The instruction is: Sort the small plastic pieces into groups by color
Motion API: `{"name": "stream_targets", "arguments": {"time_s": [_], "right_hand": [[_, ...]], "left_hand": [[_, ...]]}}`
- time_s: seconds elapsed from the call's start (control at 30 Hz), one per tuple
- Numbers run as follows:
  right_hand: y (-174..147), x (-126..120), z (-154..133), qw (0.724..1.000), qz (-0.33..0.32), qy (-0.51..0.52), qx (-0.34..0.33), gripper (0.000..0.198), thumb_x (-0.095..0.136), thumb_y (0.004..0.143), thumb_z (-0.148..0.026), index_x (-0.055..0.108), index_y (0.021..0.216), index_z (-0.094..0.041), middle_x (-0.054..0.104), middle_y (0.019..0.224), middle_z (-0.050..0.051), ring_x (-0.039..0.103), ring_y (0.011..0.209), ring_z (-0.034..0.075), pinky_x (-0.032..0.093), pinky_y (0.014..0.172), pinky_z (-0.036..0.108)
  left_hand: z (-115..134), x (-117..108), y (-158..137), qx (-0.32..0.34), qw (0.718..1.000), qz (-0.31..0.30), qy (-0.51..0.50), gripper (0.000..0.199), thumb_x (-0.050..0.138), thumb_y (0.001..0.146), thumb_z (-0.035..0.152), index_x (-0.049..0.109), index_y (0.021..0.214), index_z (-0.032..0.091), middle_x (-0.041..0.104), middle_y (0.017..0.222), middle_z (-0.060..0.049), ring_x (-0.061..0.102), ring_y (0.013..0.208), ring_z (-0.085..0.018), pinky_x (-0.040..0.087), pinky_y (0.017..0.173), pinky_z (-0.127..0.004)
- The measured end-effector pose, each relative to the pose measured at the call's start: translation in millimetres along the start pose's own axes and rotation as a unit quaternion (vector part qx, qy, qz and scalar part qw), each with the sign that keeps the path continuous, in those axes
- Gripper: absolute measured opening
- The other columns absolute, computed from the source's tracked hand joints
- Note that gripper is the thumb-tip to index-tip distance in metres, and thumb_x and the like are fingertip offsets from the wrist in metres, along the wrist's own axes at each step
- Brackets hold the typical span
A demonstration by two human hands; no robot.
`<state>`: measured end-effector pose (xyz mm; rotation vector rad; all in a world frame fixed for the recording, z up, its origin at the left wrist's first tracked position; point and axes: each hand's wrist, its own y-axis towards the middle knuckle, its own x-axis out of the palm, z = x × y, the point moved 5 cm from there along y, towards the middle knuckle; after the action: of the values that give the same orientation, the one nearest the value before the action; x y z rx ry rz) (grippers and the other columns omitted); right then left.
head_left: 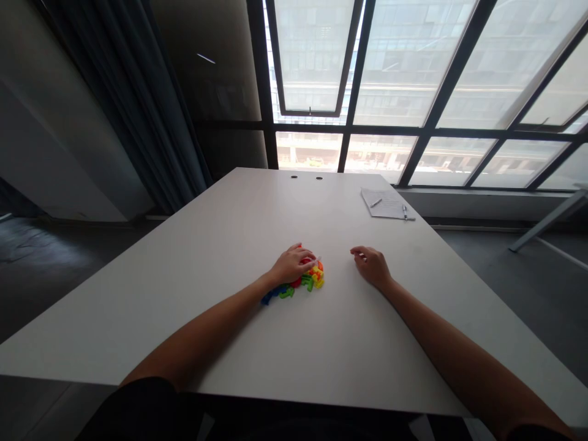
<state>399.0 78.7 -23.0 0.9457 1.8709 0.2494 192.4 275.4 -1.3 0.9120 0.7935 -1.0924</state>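
Left hand (290, 264) covers the pieces (308, 282), fingers bent, grip unclear; a hasty drag could scatter them. Right hand (371, 265), at three o'clock, hangs half-curled, seemingly empty.

Looks like an office here: white table (206, 245), paper (390, 208) and pens (376, 203), tall windows (399, 79) onto a building (316, 37), long curtain (138, 92)!
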Motion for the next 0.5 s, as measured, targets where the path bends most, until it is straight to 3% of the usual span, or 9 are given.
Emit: {"name": "stream_targets", "arguments": {"time_s": [0.23, 0.4, 0.5], "right_hand": [[-5, -1, -21, 0.999, -0.002, 0.022, -0.043, 0.026, 0.052, 0.091, -0.02, 0.077, 0.097, -0.023, 0.08, 0.094, 0.007, 0.073, 0.083, 0.023, 0.058, 0.083, 0.036], [-5, 0, -21, 0.999, -0.018, 0.032, -0.037, 0.026, 0.052, 0.09, -0.018, 0.077, 0.097, -0.024, 0.08, 0.093, 0.005, 0.073, 0.08, 0.022, 0.057, 0.08, 0.034], [-4, 2, -18, 0.998, -0.023, 0.045, -0.029, 0.026, 0.053, 0.09, -0.019, 0.078, 0.097, -0.024, 0.081, 0.093, 0.003, 0.073, 0.078, 0.021, 0.056, 0.078, 0.032]], "left_hand": [[52, 35, 18, -0.002, 1.0, -0.006, 0.003, 0.04, 0.051, 0.101, 0.053, 0.078, 0.116, 0.028, 0.071, 0.137, -0.002, 0.051, 0.144, -0.028, 0.031, 0.129, -0.047], [62, 42, 15, 0.019, 0.999, -0.032, -0.007, 0.04, 0.054, 0.099, 0.054, 0.078, 0.121, 0.03, 0.069, 0.14, -0.002, 0.052, 0.143, -0.03, 0.029, 0.13, -0.049], [60, 37, 9, 0.01, 0.997, -0.072, 0.005, 0.044, 0.058, 0.097, 0.054, 0.075, 0.131, 0.031, 0.066, 0.146, -0.002, 0.043, 0.151, -0.034, 0.03, 0.128, -0.052]]}}
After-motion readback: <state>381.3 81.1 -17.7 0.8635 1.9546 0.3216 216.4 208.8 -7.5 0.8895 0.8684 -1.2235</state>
